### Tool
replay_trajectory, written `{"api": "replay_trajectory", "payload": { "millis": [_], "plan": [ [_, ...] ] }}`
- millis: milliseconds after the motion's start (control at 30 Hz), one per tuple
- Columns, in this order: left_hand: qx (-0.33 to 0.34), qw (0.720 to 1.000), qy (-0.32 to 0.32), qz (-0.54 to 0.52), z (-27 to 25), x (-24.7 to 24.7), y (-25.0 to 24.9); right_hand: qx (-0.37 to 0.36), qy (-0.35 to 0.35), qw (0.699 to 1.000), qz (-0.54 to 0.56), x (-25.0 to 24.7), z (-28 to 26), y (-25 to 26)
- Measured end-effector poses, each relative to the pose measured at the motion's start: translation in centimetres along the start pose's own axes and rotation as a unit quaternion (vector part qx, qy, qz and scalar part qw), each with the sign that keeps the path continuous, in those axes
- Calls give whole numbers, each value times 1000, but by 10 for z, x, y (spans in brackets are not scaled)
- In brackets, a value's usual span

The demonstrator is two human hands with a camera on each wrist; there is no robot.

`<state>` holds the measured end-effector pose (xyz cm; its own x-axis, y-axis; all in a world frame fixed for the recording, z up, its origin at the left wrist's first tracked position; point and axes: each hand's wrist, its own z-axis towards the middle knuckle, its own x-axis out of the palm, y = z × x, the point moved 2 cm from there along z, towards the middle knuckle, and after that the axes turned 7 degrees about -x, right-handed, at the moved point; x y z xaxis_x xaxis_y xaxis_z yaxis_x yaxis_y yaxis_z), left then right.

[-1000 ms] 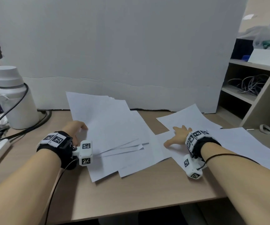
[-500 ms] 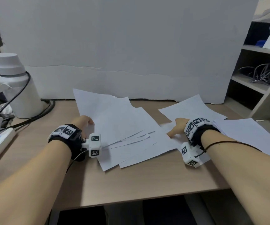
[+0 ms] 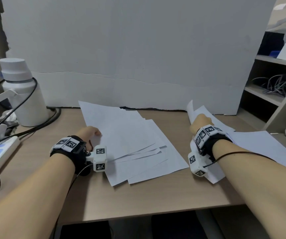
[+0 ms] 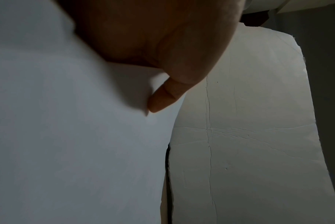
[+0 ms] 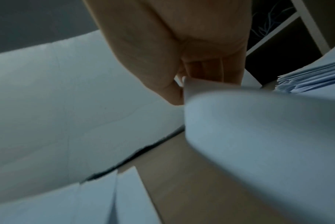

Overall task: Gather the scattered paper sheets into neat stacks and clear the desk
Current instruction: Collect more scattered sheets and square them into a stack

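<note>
My right hand [image 3: 200, 122] pinches the near-left corner of a thin white paper sheet [image 3: 207, 112] at about 2 o'clock on the light wooden desk [image 3: 138, 200]; the corner curls upward between thumb and fingers while the rest trails back under my wrist. In the right wrist view the lifted edge is bowed and blurred. My left hand [image 3: 89, 133] sits at 9 o'clock on the fanned pile of white sheets [image 3: 130, 144], thumb [image 4: 162, 98] on the top sheet; whether the fingers curl under the edge I cannot tell (the palm hides them).

Risks as I judge them: a 1-corner grip can crease or tear the sheet if I pull fast, or it may drag its neighbours off the right edge, where a further layered stack of white sheets [image 3: 268, 147] lies. The fanned pile could slide toward the black cables [image 3: 35, 128] and the white plastic bottle [image 3: 21, 94] at 10 o'clock if my left hand pushes rather than holds.
</note>
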<state>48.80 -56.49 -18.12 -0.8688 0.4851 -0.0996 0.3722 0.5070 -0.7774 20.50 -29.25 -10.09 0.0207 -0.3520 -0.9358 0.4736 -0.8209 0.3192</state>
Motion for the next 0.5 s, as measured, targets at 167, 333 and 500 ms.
{"api": "replay_trajectory", "payload": {
  "millis": [167, 333, 500],
  "plan": [
    [-1, 999, 47, 10, 1, 13, 1, -15, -40, 994, 97, -30, 1, 19],
    [3, 997, 69, 26, -9, 34, 0, -129, -90, 963, 217, -52, -25, 64],
    [20, 989, 140, -48, -34, 57, 5, -324, 11, 938, 124, -36, -61, 116]
  ]
}}
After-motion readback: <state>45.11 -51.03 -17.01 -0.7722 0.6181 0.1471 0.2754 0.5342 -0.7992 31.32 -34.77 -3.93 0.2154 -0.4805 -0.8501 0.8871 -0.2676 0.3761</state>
